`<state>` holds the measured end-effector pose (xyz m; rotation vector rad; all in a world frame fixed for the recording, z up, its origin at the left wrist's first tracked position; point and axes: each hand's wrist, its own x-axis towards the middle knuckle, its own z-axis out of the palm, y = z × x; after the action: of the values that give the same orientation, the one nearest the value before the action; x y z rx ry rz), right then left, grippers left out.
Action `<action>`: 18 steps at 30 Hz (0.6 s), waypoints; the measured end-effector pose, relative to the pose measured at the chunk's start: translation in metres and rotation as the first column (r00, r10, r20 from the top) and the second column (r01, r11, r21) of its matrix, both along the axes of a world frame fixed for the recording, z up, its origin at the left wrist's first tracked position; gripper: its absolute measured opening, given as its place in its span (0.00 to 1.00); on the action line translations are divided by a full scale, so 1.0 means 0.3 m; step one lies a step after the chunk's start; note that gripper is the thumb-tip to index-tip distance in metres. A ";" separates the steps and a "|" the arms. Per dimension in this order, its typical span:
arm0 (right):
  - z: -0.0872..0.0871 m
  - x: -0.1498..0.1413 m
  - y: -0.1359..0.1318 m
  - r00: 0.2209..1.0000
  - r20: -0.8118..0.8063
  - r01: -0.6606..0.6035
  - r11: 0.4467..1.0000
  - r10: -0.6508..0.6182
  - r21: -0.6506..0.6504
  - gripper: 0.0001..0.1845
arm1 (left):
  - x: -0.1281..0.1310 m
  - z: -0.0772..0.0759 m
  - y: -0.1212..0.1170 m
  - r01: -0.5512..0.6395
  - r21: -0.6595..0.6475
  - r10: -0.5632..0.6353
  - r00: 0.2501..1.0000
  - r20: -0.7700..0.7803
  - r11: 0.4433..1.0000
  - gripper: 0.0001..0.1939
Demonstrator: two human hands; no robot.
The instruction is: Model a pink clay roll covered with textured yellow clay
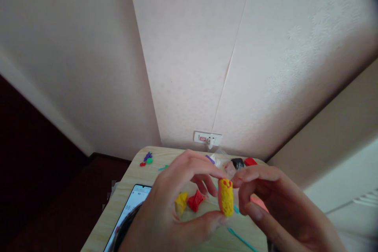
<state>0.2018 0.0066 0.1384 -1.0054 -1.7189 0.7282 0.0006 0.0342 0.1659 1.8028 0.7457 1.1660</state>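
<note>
My left hand point(174, 204) pinches a small yellow and orange clay figure point(226, 197) between thumb and fingertips, above a light wooden table point(141, 177). My right hand point(271, 204) is curled beside it, its index fingertip touching the top of the figure where small red bits sit. Below my hands, on the table, lie a yellow clay lump point(180, 202) and a red clay lump point(195, 201).
A phone point(132, 204) lies at the table's left front. Purple, green and red clay bits point(147, 159) sit at the far left corner. Black clay point(237, 162) and red clay point(250, 161) lie at the far edge. Teal sticks point(240, 238) rest near me. A wall socket point(207, 138) is behind.
</note>
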 end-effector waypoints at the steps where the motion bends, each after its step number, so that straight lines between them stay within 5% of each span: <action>1: -0.005 0.014 0.002 0.996 0.080 0.049 0.999 -0.050 0.017 0.07 | -0.014 -0.001 0.004 -0.027 0.009 0.027 1.000 0.004 1.000 0.18; 5: -0.040 0.035 0.013 0.903 0.401 0.151 0.988 -0.155 0.040 0.07 | -0.062 -0.015 0.015 -0.135 -0.016 0.136 0.991 0.011 0.991 0.19; 11: -0.154 -0.078 0.039 0.718 0.683 0.023 0.975 0.136 -0.219 0.11 | -0.072 -0.039 0.016 -0.250 -0.075 0.256 0.961 0.105 0.965 0.20; 18: -0.397 -0.232 0.045 0.515 0.777 0.045 0.894 0.361 -0.446 0.14 | -0.079 -0.047 0.030 -0.224 -0.127 0.244 0.954 0.175 0.966 0.19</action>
<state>0.1323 0.0202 0.0194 -1.7164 -2.6165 0.8001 -0.0231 0.0433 0.1519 1.5200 0.9089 1.4042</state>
